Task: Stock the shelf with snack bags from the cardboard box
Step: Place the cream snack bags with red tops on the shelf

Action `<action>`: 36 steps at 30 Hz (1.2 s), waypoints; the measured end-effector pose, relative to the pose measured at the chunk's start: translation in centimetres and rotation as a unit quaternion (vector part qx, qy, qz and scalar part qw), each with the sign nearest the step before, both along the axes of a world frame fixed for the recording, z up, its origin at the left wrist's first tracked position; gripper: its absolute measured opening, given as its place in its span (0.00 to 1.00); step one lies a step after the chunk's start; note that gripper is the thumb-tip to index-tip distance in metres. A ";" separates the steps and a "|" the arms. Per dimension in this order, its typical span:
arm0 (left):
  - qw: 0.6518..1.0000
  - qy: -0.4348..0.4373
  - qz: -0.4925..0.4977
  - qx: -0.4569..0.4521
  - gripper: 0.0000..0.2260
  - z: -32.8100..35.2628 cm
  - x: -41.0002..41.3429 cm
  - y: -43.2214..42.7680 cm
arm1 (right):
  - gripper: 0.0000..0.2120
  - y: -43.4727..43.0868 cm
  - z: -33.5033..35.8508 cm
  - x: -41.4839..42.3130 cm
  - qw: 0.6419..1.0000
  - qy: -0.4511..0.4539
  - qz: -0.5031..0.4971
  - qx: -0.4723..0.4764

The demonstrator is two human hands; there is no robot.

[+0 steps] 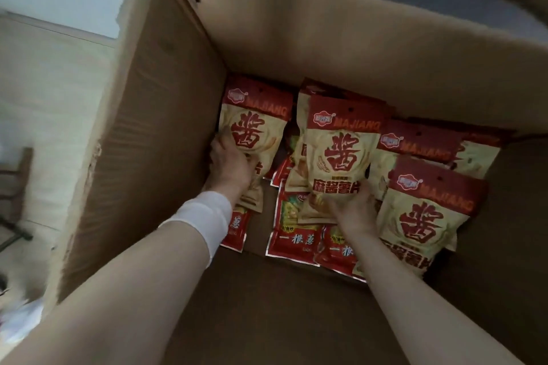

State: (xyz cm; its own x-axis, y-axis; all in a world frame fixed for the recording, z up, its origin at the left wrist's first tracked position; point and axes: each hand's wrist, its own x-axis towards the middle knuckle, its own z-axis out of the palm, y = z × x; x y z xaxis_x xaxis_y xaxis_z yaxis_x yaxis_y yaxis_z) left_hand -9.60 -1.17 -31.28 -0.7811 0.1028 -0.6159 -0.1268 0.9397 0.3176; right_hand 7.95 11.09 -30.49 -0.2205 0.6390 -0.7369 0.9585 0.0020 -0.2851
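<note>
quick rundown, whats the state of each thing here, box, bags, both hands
cardboard box: open, flaps up, partly filled
left hand: gripping the lower part of the far-left beige bag
right hand: gripping the bottom of the middle beige bag
near-right beige bag: lying loose, untouched
red bags: flat on the box floor, partly under the beige ones
wrist wrap: on the left wrist

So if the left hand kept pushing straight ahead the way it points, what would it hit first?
The left hand already touches the leftmost cream snack bag. Straight on, it would probably press that bag toward the cardboard box far wall, though depth is unclear.
</note>
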 end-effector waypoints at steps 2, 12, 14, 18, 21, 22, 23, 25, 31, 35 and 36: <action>0.999 0.034 0.016 0.002 0.38 -0.9 0.0 0.2 | 0.45 -0.4 -0.6 -0.4 0.999 -0.013 -0.030 0.040; 0.987 -0.069 0.094 0.106 0.26 0.3 -1.9 -1.0 | 0.39 -0.5 0.1 -0.2 0.997 -0.001 -0.079 -0.003; 0.971 -0.129 0.116 0.165 0.23 1.1 -2.2 -1.5 | 0.35 -0.4 0.5 -0.1 0.995 0.015 -0.096 -0.031; 0.939 -0.180 0.163 0.243 0.15 2.5 -2.2 -2.6 | 0.29 -0.4 1.9 0.5 0.986 0.056 -0.116 -0.110; 0.926 -0.184 0.189 0.268 0.15 3.8 -1.9 -3.1 | 0.30 -0.6 3.3 1.4 0.972 0.094 -0.144 -0.158; 0.924 -0.184 0.187 0.277 0.14 4.5 -1.7 -3.2 | 0.30 -0.6 3.9 1.7 0.968 0.109 -0.147 -0.169; 0.922 -0.183 0.184 0.288 0.14 5.3 -1.5 -3.3 | 0.30 -0.5 4.7 2.1 0.965 0.128 -0.147 -0.178; 0.916 -0.178 0.177 0.313 0.13 7.4 -1.0 -3.4 | 0.28 -0.4 6.7 2.8 0.960 0.157 -0.131 -0.193; 0.897 -0.161 0.162 0.378 0.16 16.8 1.0 -3.4 | 0.24 -0.9 15.6 6.4 0.951 0.223 -0.159 -0.143; 0.890 -0.122 0.095 0.429 0.12 24.2 3.0 -3.1 | 0.22 -3.3 22.4 10.4 0.928 0.265 -0.247 -0.092; 0.888 -0.110 0.076 0.441 0.10 25.8 3.7 -2.9 | 0.20 -4.2 23.8 11.7 0.919 0.275 -0.272 -0.078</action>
